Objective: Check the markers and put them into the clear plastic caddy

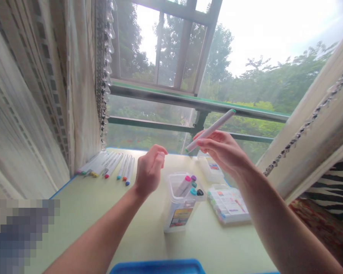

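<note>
Marker row point(114, 164): white barrels, coloured ends, lying side by side at the table's point(143, 236) far left.
My left hand point(149, 169): fingers curled in, nothing visible held.
Tub point(175, 207): clear, upright, several markers standing inside.
Held marker point(218, 124): green-ended, tilted, raised above the tub's level.
My right hand point(225, 148): thumb and fingers gripping that marker.
Case point(230, 203): flat, right of the tub.

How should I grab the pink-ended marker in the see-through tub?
Pinch the pink-ended marker by its pink end, probably from above. It leans with that end up in the open top of the tub, whose walls surround its lower part.
</note>
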`<state>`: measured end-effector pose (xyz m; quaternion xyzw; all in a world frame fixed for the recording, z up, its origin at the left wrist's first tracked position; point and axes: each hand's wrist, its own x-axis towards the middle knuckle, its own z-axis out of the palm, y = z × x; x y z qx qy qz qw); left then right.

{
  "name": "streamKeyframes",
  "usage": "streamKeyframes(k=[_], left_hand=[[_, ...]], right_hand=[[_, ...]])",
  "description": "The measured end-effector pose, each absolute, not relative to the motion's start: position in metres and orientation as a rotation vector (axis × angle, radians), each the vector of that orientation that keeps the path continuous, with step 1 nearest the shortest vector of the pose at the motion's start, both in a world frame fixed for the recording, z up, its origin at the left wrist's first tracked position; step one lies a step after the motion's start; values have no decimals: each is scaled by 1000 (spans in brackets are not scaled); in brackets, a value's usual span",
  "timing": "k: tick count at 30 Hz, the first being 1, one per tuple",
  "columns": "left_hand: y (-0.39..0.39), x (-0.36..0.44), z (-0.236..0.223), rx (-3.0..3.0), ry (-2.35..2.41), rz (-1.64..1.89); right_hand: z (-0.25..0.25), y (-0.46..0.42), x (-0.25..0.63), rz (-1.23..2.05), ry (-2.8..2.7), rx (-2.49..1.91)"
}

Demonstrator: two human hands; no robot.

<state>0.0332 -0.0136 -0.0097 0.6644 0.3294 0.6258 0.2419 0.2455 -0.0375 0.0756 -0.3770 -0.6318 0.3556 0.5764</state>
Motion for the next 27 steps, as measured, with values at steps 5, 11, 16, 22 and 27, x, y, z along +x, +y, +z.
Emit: streamKeyframes(k=[5, 11, 16, 22, 27], left_hand=[[-10, 32, -13, 1841, 926, 1723], [-14, 33, -14, 1896, 871, 1698], [-24, 35, -11, 2207, 752, 1784], [-28, 36, -12, 2284, 649, 1807], [-27, 37, -14, 2289, 632, 1785]], right_hand=[[112, -38, 228, 1104, -1591, -819], [118, -45, 234, 1273, -1866, -753], [115, -47, 247, 1261, -2208, -854], [109, -40, 250, 1366, -2389, -826], [108, -39, 247, 1249, -2543, -875]])
